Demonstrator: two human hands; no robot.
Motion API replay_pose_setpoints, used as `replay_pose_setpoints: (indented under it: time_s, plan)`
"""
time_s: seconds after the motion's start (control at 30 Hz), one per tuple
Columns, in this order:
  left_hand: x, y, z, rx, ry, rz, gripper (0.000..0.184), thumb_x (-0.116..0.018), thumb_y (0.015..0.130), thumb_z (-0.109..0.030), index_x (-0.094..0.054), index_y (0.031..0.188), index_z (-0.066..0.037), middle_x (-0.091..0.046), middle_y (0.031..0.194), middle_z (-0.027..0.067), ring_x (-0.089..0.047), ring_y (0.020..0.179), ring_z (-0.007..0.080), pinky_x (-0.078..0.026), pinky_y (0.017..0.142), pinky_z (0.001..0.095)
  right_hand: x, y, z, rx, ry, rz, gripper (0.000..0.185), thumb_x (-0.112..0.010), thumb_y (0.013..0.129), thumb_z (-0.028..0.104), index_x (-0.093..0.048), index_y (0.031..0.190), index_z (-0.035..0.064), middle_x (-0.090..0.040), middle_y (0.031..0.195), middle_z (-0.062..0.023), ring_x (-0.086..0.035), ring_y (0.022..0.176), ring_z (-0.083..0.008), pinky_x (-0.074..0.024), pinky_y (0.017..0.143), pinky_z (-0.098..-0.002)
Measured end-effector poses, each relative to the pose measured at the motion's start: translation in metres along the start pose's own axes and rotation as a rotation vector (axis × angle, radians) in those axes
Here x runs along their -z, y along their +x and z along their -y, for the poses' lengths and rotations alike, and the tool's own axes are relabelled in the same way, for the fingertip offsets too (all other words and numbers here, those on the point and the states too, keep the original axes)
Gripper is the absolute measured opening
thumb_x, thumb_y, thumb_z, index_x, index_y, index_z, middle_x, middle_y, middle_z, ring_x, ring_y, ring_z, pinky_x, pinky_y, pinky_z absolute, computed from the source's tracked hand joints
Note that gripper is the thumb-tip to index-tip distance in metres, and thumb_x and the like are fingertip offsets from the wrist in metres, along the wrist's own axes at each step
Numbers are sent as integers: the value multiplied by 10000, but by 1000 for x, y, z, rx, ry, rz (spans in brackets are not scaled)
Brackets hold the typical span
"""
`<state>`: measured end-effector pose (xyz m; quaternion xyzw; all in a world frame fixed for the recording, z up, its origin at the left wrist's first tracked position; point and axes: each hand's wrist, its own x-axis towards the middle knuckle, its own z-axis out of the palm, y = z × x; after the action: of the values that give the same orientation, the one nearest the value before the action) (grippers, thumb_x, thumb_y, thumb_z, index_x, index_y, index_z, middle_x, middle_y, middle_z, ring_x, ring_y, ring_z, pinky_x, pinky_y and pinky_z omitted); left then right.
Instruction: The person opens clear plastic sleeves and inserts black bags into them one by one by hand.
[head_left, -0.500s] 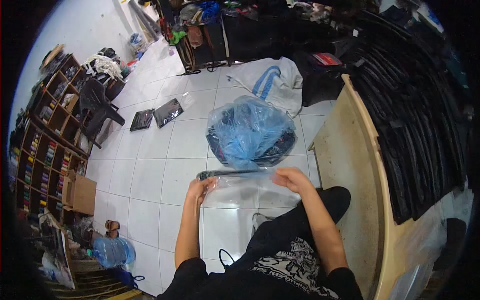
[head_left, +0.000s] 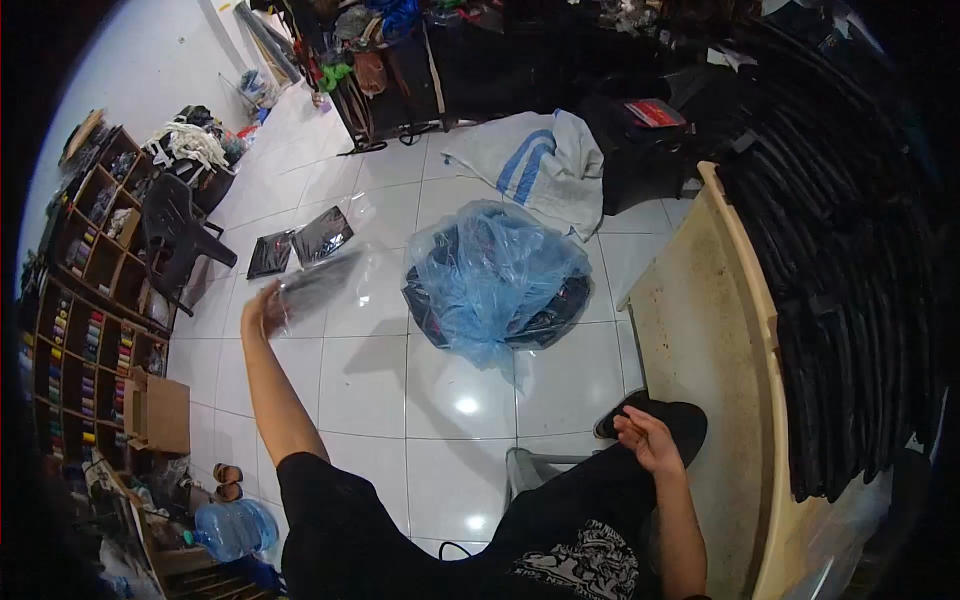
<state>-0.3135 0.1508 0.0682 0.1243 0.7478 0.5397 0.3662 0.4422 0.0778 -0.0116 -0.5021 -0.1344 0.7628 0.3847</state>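
My left hand (head_left: pixel 262 310) is stretched out to the left, its fingers closed on the edge of a clear plastic bag with a dark item inside (head_left: pixel 318 285). That bag is blurred and hangs just in front of two flat dark packages (head_left: pixel 322 236) on the tiled floor. Above my right knee, my right hand (head_left: pixel 648 438) is raised with its fingers apart and nothing in it. A large blue translucent bag (head_left: pixel 490 280) full of dark items rests on the floor ahead.
A white sack with blue stripes (head_left: pixel 560 165) lies behind the blue bag. To the right stands a cream table (head_left: pixel 700 370) with stacked black packages (head_left: pixel 830 300). At left are a dark chair (head_left: pixel 175 225), thread shelves (head_left: pixel 85 340), a cardboard box (head_left: pixel 160 412) and a water bottle (head_left: pixel 232 530).
My left hand has swung left with the clear bag, towards the floor packages. My right hand has let go of the bag and drawn back to my right knee.
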Motion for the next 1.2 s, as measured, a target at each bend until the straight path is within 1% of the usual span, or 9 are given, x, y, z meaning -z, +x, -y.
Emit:
replay_pose_setpoints:
  time_s: [0.1,0.27,0.47,0.57,0.63,0.77,0.97,1.07,1.2]
  plan:
    - [-7,11,-33,-70,58,-221,536,-744,743,-320,-556,1116,15,-515,1063,232,-585,827,332,-528,684,509,-5,-12,-11,-2,28,-40,412,-531,921,124,-427,1268,-71,-631,1011,-195,-661,872,-240,-567,720,-321]
    - [-61,26,26,-74,-46,-49,448,-720,761,-267,-568,1102,-20,-529,963,160,-574,782,261,-539,707,459,4,-23,-18,136,156,-10,377,-506,932,98,-430,1260,-73,-637,986,-186,-662,861,-226,-573,720,-311]
    - [-148,-46,135,-85,255,150,161,-661,734,-105,-549,626,-65,-501,574,47,-533,540,174,-474,483,353,18,-34,-31,253,313,15,353,-507,931,91,-447,1242,-65,-648,956,-180,-665,816,-215,-570,708,-296]
    - [-187,-55,220,-42,532,225,189,-709,735,-139,-624,785,23,-578,609,102,-585,511,200,-497,415,367,26,-47,-41,271,345,16,322,-513,929,97,-479,1209,-58,-648,946,-186,-665,813,-222,-563,698,-309]
    - [-220,-115,248,-299,749,306,272,-709,726,-167,-663,910,29,-648,659,125,-613,519,182,-521,492,320,24,-68,-47,282,275,-43,301,-516,925,96,-499,1187,-52,-647,941,-189,-663,814,-232,-558,695,-319]
    - [-306,-278,238,-482,645,787,217,-635,784,-181,-642,740,32,-652,607,114,-622,520,142,-493,516,274,40,-133,-60,372,164,-84,278,-513,942,128,-518,1166,-36,-629,983,-193,-661,857,-262,-560,728,-336]
    - [-382,-527,193,-204,487,1852,166,-666,853,-137,-634,795,15,-648,676,91,-631,621,129,-498,568,265,62,-288,-50,472,-102,-308,298,-529,950,169,-519,1192,-5,-645,983,-148,-667,813,-209,-557,698,-307]
    - [-379,-663,162,-636,388,2449,102,-659,835,-75,-659,907,-3,-681,780,100,-648,644,155,-503,594,279,77,-397,-57,847,-82,-870,251,-560,920,99,-569,1153,5,-664,874,-107,-644,723,-150,-533,630,-264]
    - [-399,-747,143,-911,244,2514,100,-658,813,-28,-647,895,28,-675,831,127,-660,697,190,-509,625,290,106,-453,-62,734,-496,-1732,324,-712,777,180,-645,1061,41,-652,965,-74,-600,789,-167,-487,687,-288]
